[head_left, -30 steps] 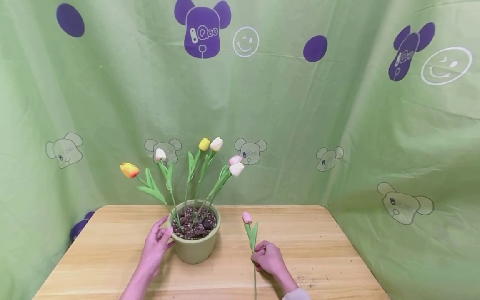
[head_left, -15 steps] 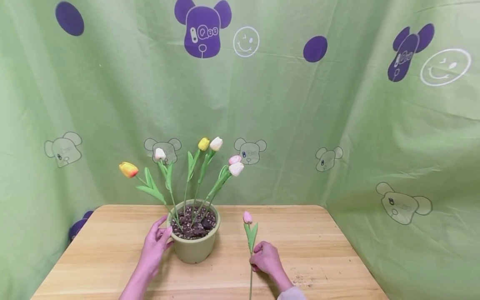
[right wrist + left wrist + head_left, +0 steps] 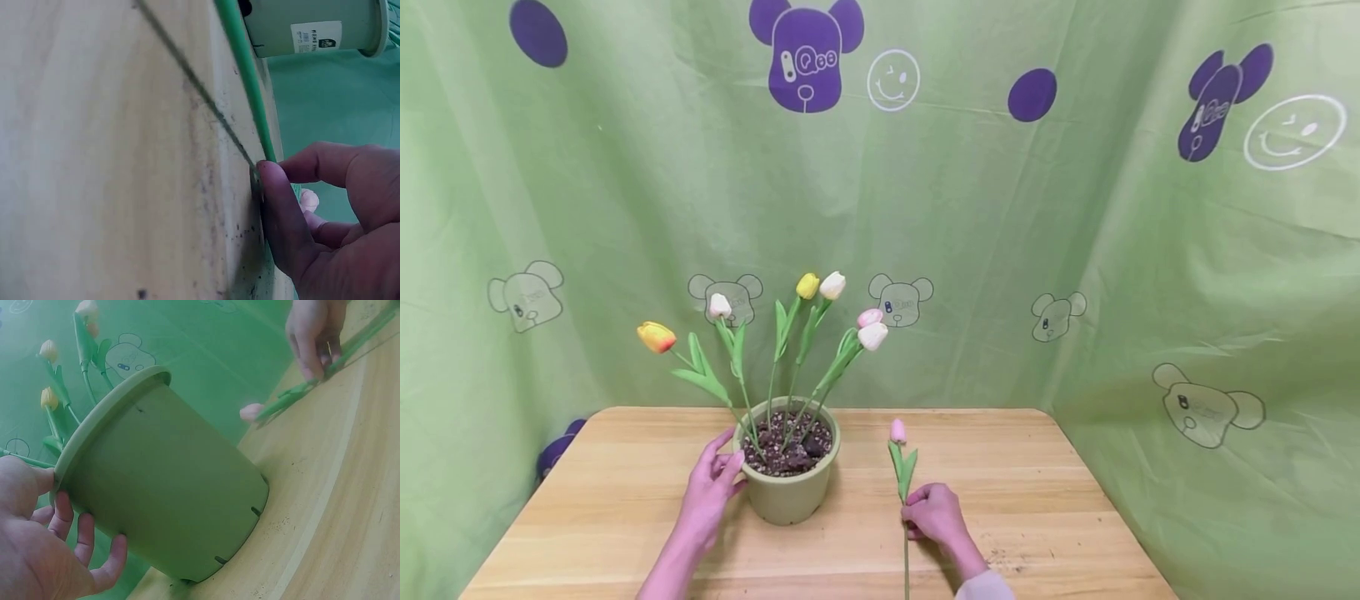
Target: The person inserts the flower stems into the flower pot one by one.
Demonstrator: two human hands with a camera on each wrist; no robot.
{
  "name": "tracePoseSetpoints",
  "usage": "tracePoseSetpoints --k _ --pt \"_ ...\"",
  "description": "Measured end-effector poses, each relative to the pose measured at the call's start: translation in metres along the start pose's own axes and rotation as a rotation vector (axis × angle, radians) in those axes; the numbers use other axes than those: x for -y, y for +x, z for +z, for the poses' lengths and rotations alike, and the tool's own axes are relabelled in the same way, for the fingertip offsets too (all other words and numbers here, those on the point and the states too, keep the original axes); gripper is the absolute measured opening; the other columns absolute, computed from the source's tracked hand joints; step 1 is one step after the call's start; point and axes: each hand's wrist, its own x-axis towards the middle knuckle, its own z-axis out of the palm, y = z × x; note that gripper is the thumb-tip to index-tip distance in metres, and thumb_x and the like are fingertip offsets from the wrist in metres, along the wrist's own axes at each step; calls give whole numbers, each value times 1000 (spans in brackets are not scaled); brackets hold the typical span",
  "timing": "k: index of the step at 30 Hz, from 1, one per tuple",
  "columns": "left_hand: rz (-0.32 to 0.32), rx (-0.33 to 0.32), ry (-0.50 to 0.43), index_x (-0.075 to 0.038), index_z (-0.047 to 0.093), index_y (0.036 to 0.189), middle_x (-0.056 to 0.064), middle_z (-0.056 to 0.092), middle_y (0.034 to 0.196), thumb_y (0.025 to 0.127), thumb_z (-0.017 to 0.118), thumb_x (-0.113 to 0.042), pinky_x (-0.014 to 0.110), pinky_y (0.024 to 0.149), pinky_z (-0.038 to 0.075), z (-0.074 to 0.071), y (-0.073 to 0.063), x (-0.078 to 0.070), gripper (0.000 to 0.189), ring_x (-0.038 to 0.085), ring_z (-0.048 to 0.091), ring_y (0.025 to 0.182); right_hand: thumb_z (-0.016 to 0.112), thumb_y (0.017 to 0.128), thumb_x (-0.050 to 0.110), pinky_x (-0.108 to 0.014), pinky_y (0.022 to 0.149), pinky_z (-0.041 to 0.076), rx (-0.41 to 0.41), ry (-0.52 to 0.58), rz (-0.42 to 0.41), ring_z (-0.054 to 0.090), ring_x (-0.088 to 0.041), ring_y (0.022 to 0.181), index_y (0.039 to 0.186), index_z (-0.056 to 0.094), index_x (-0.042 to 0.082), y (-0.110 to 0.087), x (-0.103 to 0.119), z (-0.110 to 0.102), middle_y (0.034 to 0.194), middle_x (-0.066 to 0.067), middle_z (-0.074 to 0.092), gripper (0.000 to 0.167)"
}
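Note:
A green flowerpot (image 3: 786, 500) filled with dark soil (image 3: 790, 450) stands on the wooden table. Several artificial tulips rise from it, among them an orange-yellow tulip (image 3: 657, 337), a yellow tulip (image 3: 807, 287) and a white tulip (image 3: 832, 286). My left hand (image 3: 707, 492) grips the pot's left rim, thumb at the lip and fingertips against the outer wall in the left wrist view. To the right of the pot, my right hand (image 3: 937, 512) pinches the stem of a single pink tulip (image 3: 904, 477) between thumb and forefinger, its bloom pointing away from me and its stem (image 3: 247, 75) close over the tabletop.
Dark soil crumbs (image 3: 1006, 560) are scattered on the table (image 3: 1022, 467) by the right forearm. Green curtains (image 3: 955, 208) printed with bear heads and smiling faces hang behind and at both sides. A white label (image 3: 317, 37) is stuck on the pot's wall.
The pink tulip in my right hand shifts slightly, its stem swinging left and then partway back. My left hand keeps its hold on the pot's rim.

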Motion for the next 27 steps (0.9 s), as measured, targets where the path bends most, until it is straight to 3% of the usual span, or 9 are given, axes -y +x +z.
tracePoseSetpoints --k 7,18,22,27 --pt "2 -10 -4 -10 27 162 20 61 127 110 49 -16 55 115 49 2 -2 0 57 12 64 108 71 84 -7 -28 58 64 3 95 3 64 -17 65 108 64 -13 2 2 -7 86 -17 68 25" --pt "8 -49 43 -10 27 163 22 58 128 111 45 -16 50 114 51 7 -3 -2 55 18 62 113 71 88 -7 -30 66 67 -23 263 -71 71 -21 74 119 62 -16 2 18 -14 99 -22 71 34" --pt "7 -66 57 -11 27 163 21 60 127 112 44 -21 50 113 52 9 -6 -1 55 21 63 115 67 92 -7 -28 69 67 21 343 -78 72 -19 72 125 57 -19 2 21 -17 98 -21 71 37" --pt "4 -77 60 -11 26 163 21 61 127 110 48 -22 40 109 56 10 -9 0 58 12 64 108 63 95 -7 -30 79 67 94 421 -93 74 -20 79 132 50 -21 1 25 -19 103 -21 69 42"
